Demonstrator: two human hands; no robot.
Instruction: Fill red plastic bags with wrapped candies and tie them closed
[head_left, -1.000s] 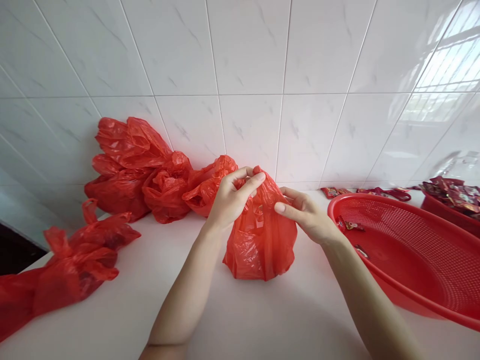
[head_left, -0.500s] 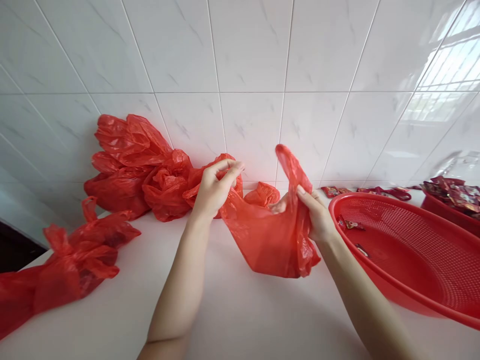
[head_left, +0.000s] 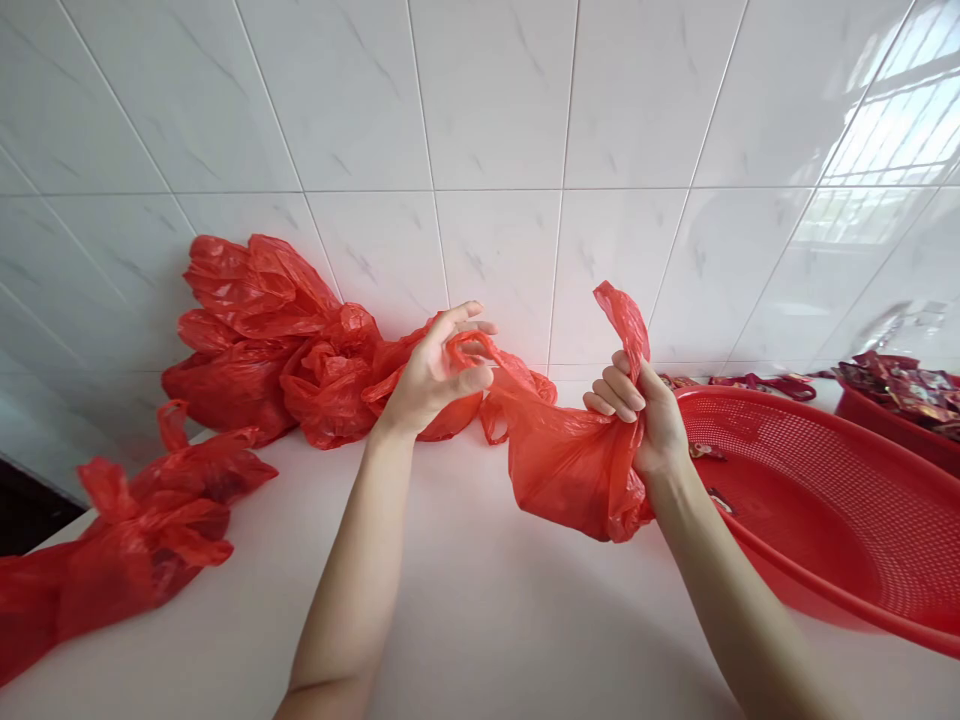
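A thin red plastic bag (head_left: 564, 462) hangs stretched between my two hands above the white counter (head_left: 480, 620). My left hand (head_left: 439, 368) pinches one handle of the bag near the wall, fingers partly curled. My right hand (head_left: 637, 412) is closed round the other handle, whose end sticks up above the fist. The bag's body sags between them, close to the counter.
A heap of filled red bags (head_left: 277, 340) lies against the tiled wall at left. More tied red bags (head_left: 127, 530) lie at the near left edge. A big red mesh basket (head_left: 825, 520) sits at right, with red wrapped sweets (head_left: 900, 385) in a bowl behind it.
My hands have drawn apart, pulling the bag from a bunched upright shape into a wide stretch. The right hand went from an open pinch to a fist round the handle.
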